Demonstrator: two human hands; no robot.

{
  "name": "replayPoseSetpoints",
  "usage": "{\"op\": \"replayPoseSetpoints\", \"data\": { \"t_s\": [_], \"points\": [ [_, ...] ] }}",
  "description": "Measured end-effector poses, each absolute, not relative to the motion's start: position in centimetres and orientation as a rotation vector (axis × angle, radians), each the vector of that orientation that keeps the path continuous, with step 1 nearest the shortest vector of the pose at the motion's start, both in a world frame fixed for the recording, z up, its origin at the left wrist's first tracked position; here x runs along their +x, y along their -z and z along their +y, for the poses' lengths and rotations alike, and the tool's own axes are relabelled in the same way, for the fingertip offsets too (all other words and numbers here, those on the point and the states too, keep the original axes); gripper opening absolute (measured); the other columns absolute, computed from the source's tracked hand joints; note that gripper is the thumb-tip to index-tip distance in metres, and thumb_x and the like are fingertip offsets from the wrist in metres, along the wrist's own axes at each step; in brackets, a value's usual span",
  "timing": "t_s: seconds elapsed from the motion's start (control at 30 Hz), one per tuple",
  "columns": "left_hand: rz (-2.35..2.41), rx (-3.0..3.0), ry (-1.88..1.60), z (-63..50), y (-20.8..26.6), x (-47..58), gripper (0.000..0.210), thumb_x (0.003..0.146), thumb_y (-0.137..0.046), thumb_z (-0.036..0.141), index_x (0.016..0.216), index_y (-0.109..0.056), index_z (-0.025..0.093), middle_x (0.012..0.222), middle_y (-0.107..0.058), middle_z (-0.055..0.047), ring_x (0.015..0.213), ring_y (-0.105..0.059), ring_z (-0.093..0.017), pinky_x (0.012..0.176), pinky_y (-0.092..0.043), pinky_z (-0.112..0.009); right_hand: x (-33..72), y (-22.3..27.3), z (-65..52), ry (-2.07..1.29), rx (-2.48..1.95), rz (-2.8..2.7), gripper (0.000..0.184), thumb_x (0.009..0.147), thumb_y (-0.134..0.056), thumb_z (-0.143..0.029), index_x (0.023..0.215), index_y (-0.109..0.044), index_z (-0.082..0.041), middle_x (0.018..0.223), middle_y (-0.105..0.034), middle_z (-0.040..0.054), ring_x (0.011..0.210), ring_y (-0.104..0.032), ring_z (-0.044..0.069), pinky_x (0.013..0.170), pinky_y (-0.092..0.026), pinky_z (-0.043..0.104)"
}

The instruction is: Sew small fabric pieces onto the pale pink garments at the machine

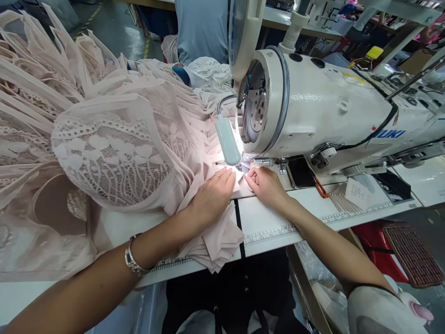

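A pale pink lace bra lies heaped on the left of the sewing machine bed, its fabric running up to the needle area. My left hand is closed over a fold of this fabric, fingers together, just in front of the machine's lit needle area. Close by on the right, my right hand has its fingers curled in a pinch at the edge of the pale fabric. The sewing machine stands behind both hands, with a small green lamp shining on the work. The needle itself is hidden.
Many more pale bras are piled at the left. Folded fabric pieces overhang the front table edge. A dark phone-like slab, orange-handled snips and a stack of labels lie at the right. Another person is beyond the table.
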State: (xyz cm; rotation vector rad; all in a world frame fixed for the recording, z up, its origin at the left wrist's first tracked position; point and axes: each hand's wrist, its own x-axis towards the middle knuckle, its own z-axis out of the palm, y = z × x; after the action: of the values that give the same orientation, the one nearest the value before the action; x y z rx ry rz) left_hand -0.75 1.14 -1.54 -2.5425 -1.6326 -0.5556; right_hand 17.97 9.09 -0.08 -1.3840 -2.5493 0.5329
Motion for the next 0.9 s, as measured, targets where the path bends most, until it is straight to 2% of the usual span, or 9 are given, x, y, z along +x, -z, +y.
{"op": "replayPoseSetpoints", "data": {
  "t_s": [0.07, 0.13, 0.27, 0.4, 0.57, 0.67, 0.73, 0.83, 0.9],
  "points": [
    [-1.644, -2.554, 0.703, 1.0, 1.9, -0.8, 0.051, 0.09, -0.033, -0.007, 0.133, -0.057, 0.007, 0.131, -0.07, -0.015, 0.126, -0.065, -0.022, 0.105, -0.057, -0.039, 17.9, 0.4, 9.2, -0.691, -1.378, -2.428, 0.018, 0.094, -0.049, -0.026, 0.076, -0.051, -0.024, 0.065, -0.059, -0.0008, 0.064, -0.054, 0.018, 0.064, -0.039, 0.03],
    [-1.485, -2.62, 0.676, 0.6, 1.9, -0.5, 0.053, 0.09, -0.032, -0.008, 0.134, -0.057, 0.007, 0.133, -0.069, -0.014, 0.128, -0.064, -0.022, 0.106, -0.057, -0.038, 18.0, 0.5, 9.2, -0.741, -1.341, -2.364, 0.016, 0.093, -0.049, -0.025, 0.077, -0.052, -0.024, 0.066, -0.061, -0.0007, 0.066, -0.056, 0.018, 0.066, -0.04, 0.03],
    [-1.296, -2.616, 0.386, -0.1, 1.6, 0.3, 0.046, 0.093, -0.036, -0.006, 0.134, -0.056, -0.003, 0.138, -0.065, -0.022, 0.134, -0.059, -0.029, 0.112, -0.052, -0.041, 18.1, 0.7, 9.1, -0.686, -1.327, -2.341, 0.016, 0.092, -0.049, -0.026, 0.076, -0.052, -0.024, 0.065, -0.059, -0.0009, 0.067, -0.055, 0.019, 0.064, -0.039, 0.031],
    [-1.294, -2.589, 0.264, 0.0, 1.4, 0.6, 0.046, 0.095, -0.036, -0.005, 0.136, -0.054, -0.003, 0.14, -0.063, -0.022, 0.135, -0.059, -0.028, 0.114, -0.048, -0.04, 18.1, 1.0, 9.2, -0.652, -1.316, -2.351, 0.016, 0.092, -0.051, -0.024, 0.078, -0.056, -0.024, 0.066, -0.06, -0.0008, 0.067, -0.056, 0.018, 0.063, -0.041, 0.03],
    [-1.321, -2.621, 0.365, 0.4, 1.4, 0.6, 0.041, 0.097, -0.034, -0.003, 0.133, -0.053, 0.002, 0.134, -0.066, -0.02, 0.131, -0.06, -0.025, 0.112, -0.048, -0.04, 19.3, 1.5, 8.9, -0.492, -1.04, -2.38, 0.016, 0.098, -0.054, -0.03, 0.095, -0.069, -0.025, 0.087, -0.069, 0.0027, 0.084, -0.064, 0.02, 0.075, -0.05, 0.033],
    [-1.436, -2.648, 0.424, 0.5, 1.2, 0.6, 0.039, 0.098, -0.029, -0.003, 0.126, -0.055, 0.009, 0.125, -0.067, -0.016, 0.122, -0.063, -0.023, 0.102, -0.053, -0.041, 19.8, 1.4, 8.5, -0.332, -0.825, -2.509, 0.026, 0.103, -0.046, -0.029, 0.105, -0.072, -0.024, 0.102, -0.071, 0.0065, 0.097, -0.064, 0.022, 0.085, -0.053, 0.037],
    [-1.565, -2.603, 0.439, 0.5, 1.0, 0.7, 0.035, 0.098, -0.029, -0.002, 0.117, -0.057, 0.008, 0.117, -0.067, -0.017, 0.112, -0.064, -0.024, 0.094, -0.056, -0.04, 19.8, 1.1, 8.0, -0.182, -0.811, -2.61, 0.028, 0.103, -0.046, -0.027, 0.11, -0.072, -0.021, 0.104, -0.071, 0.0092, 0.099, -0.063, 0.024, 0.087, -0.053, 0.04],
    [-1.581, -2.591, 0.386, 0.5, 0.8, 1.0, 0.028, 0.097, -0.035, -0.002, 0.103, -0.062, 0.007, 0.102, -0.069, -0.015, 0.094, -0.066, -0.023, 0.088, -0.055, -0.038, 19.4, 0.8, 7.5, 0.053, -0.828, -2.717, 0.035, 0.102, -0.039, -0.014, 0.118, -0.071, -0.017, 0.107, -0.073, 0.0117, 0.104, -0.064, 0.026, 0.094, -0.052, 0.043],
    [-1.495, -2.628, 0.354, 0.6, 0.8, 1.2, 0.029, 0.097, -0.038, -0.003, 0.101, -0.064, 0.008, 0.097, -0.071, -0.012, 0.092, -0.066, -0.022, 0.088, -0.055, -0.037, 19.2, 0.7, 7.6, 0.135, -0.796, -2.778, 0.043, 0.101, -0.032, -0.007, 0.122, -0.069, -0.015, 0.113, -0.074, 0.0125, 0.113, -0.063, 0.026, 0.102, -0.049, 0.043]
  ]
}}
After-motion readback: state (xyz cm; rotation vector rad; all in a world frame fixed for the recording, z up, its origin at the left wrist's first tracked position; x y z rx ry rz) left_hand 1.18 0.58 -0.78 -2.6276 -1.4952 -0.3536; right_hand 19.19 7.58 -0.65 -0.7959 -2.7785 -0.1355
